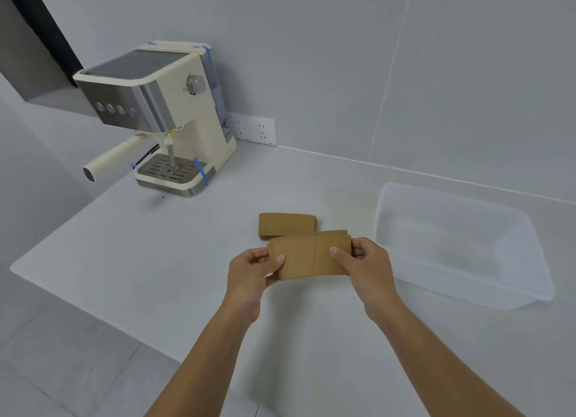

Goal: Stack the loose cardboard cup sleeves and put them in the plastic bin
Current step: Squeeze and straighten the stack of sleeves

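Note:
A flat stack of brown cardboard cup sleeves is held just above the white counter, between both hands. My left hand grips its left end, thumb on top. Its right end is pinched by my right hand, thumb on top as well. Behind it, a second small pile of sleeves lies flat on the counter, partly hidden by the held stack. The clear plastic bin stands to the right, and nothing shows inside it.
A cream and steel espresso machine stands at the back left with its portafilter handle sticking out leftward. A wall socket strip sits behind it. The counter's left edge runs diagonally, with tiled floor below.

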